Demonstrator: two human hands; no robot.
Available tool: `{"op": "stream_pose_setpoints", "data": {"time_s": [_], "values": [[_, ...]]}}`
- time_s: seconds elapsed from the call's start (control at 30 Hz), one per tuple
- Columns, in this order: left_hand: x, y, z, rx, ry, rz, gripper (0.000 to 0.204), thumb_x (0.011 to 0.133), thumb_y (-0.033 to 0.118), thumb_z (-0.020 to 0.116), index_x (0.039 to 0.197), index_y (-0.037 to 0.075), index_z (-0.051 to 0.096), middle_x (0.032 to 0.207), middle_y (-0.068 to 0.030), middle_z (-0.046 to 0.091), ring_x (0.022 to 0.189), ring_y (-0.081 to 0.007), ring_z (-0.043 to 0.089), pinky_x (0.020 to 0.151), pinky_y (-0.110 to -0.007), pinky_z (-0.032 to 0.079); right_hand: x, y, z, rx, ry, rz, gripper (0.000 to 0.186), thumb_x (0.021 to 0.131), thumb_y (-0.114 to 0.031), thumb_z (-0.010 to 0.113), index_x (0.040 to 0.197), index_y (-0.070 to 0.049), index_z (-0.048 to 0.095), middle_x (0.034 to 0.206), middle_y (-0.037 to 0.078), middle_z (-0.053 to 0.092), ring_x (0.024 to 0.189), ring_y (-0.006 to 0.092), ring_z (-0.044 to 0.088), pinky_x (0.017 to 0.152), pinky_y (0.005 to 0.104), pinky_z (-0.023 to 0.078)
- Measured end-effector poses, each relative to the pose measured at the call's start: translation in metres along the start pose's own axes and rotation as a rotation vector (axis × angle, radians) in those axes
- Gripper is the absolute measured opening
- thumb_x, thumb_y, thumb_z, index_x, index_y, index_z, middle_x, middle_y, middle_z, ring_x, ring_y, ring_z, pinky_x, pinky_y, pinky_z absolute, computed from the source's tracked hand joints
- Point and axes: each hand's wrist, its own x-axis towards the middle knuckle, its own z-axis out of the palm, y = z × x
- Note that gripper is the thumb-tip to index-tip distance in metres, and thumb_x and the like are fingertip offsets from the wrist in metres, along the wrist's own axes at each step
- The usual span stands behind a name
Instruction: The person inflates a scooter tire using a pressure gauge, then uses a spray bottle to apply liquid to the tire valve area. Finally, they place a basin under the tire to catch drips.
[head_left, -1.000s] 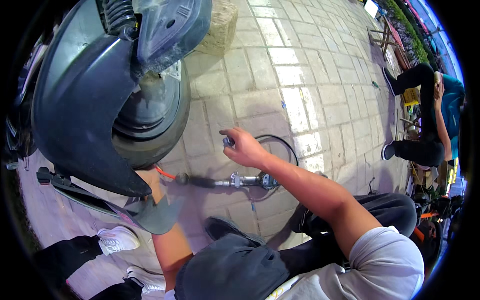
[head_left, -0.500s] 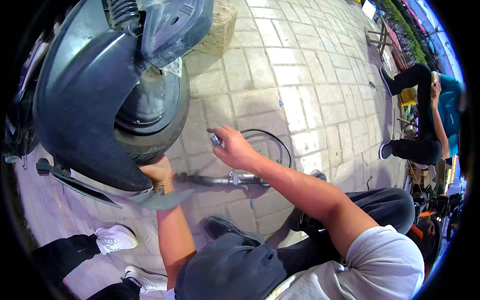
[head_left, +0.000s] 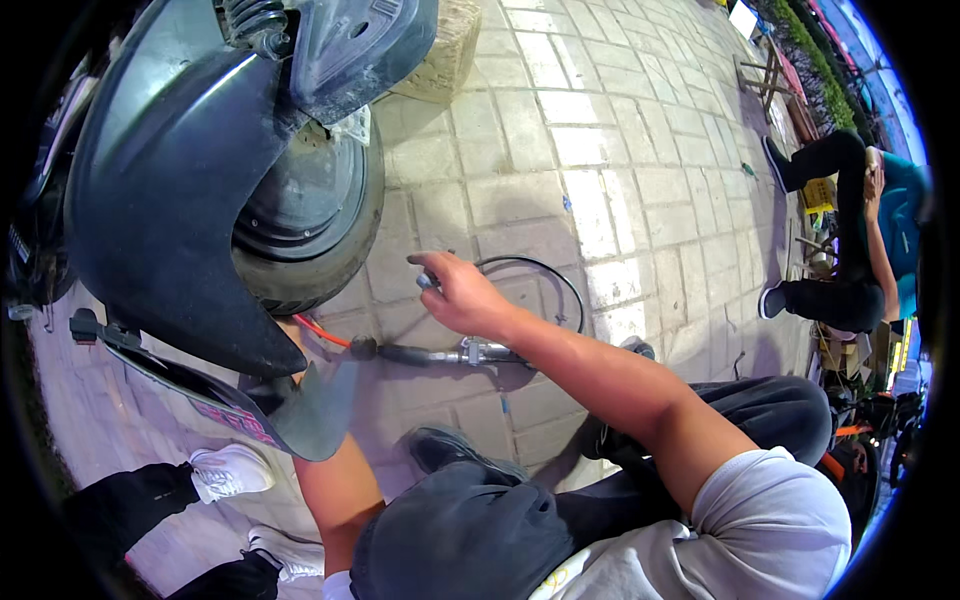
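A silver hose-end fitting is gripped in my right hand, its index finger pointing out leftward. From there a black hose loops round to a metal-bodied air inflator lying on the paving, with an orange hose at its left end. My left forearm reaches up behind a tilted plate hanging below the black rear fender. The left hand is mostly hidden there, close under the scooter's tyre; its fingers do not show.
A wooden block stands under the scooter's body at the top. Another person's white shoes are at lower left. At far right sits a person in a teal top, near a wooden stool. Light paving stones surround the wheel.
My left hand has moved down and left from the tyre's lower edge to behind the plate, which has swung lower. The orange hose now shows. My right hand has shifted slightly left.
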Motion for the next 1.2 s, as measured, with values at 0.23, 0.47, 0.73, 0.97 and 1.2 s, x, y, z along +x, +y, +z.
{"op": "stream_pose_setpoints", "data": {"time_s": [0.23, 0.47, 0.73, 0.97, 1.2], "values": [[-0.011, -0.023, -0.001, -0.014, -0.027, -0.036, 0.056, 0.094, 0.043, 0.048, 0.138, 0.009, 0.042, 0.142, -0.0093, 0.041, 0.129, -0.0273, 0.038, 0.11, -0.041, 0.028, 0.001, -0.006, -0.006, 0.008, 0.061, -0.025, 0.045, 0.077, -0.011, 0.054, 0.12, 0.001, 0.054, 0.101, 0.023, 0.061, 0.093, 0.0398, 0.059, 0.084, 0.046, 0.047], [-0.014, 0.005, -0.01, 0.032, 0.016, -0.026, 0.055, 0.093, 0.042, 0.049, 0.137, 0.008, 0.043, 0.141, -0.0095, 0.042, 0.128, -0.0276, 0.039, 0.109, -0.041, 0.029, -0.008, 0.005, -0.002, -0.002, 0.039, -0.067, 0.045, 0.077, -0.011, 0.055, 0.121, 0.0, 0.054, 0.102, 0.022, 0.06, 0.095, 0.0392, 0.058, 0.086, 0.0471, 0.045], [-0.012, -0.011, -0.001, 0.03, -0.013, -0.044, 0.054, 0.093, 0.041, 0.049, 0.136, 0.008, 0.044, 0.139, -0.0098, 0.043, 0.127, -0.028, 0.04, 0.109, -0.041, 0.029, 0.003, 0.005, 0.004, -0.044, 0.105, -0.096, 0.044, 0.08, -0.007, 0.056, 0.123, -0.005, 0.053, 0.107, 0.018, 0.059, 0.102, 0.0354, 0.054, 0.093, 0.0451, 0.037], [-0.01, -0.027, 0.001, 0.018, -0.038, -0.039, 0.054, 0.093, 0.04, 0.05, 0.135, 0.008, 0.045, 0.138, -0.0101, 0.044, 0.126, -0.0282, 0.041, 0.108, -0.041, 0.029, 0.035, 0.016, -0.007, 0.27, 0.225, -0.017, 0.036, 0.087, -0.005, 0.052, 0.122, -0.001, 0.053, 0.102, 0.016, 0.063, 0.095, 0.025, 0.059, 0.083, 0.0358, 0.044], [-0.01, -0.02, -0.006, 0.035, -0.019, -0.045, 0.053, 0.093, 0.039, 0.051, 0.135, 0.007, 0.045, 0.137, -0.0104, 0.045, 0.125, -0.0285, 0.041, 0.108, -0.041, 0.03, 0.062, -0.025, -0.017, 0.662, 0.04, 0.16, 0.037, 0.09, -0.006, 0.043, 0.125, 0.003, 0.05, 0.094, 0.014, 0.061, 0.087, 0.0202, 0.058, 0.081, 0.032, 0.046]]}}
